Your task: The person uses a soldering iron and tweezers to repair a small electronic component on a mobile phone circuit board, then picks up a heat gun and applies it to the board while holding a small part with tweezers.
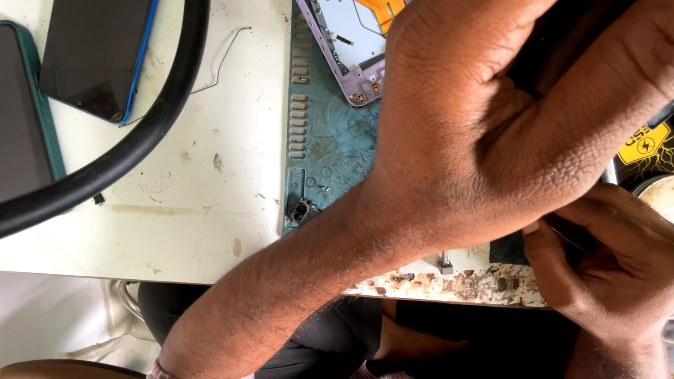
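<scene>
My left hand (491, 105) reaches across from the lower left and fills the upper right of the view. It is closed around a dark object (562, 35), most of which it hides. My right hand (611, 260) sits at the lower right by the table edge, its fingers pinched on a thin metal tool (565, 237) of which only a sliver shows. An opened purple phone frame (351, 49) with an orange flex strip (382, 10) lies on a teal work mat (330, 133), just left of my left hand.
A thick black hose (140, 133) curves over the white table (182, 210). Two dark phones (95, 52) (21, 112) lie top left. A small metal part (302, 210) rests on the mat's corner. A yellow-and-black label (642, 147) and a round rim (656, 193) are at right. The table's front edge (456, 284) is chipped.
</scene>
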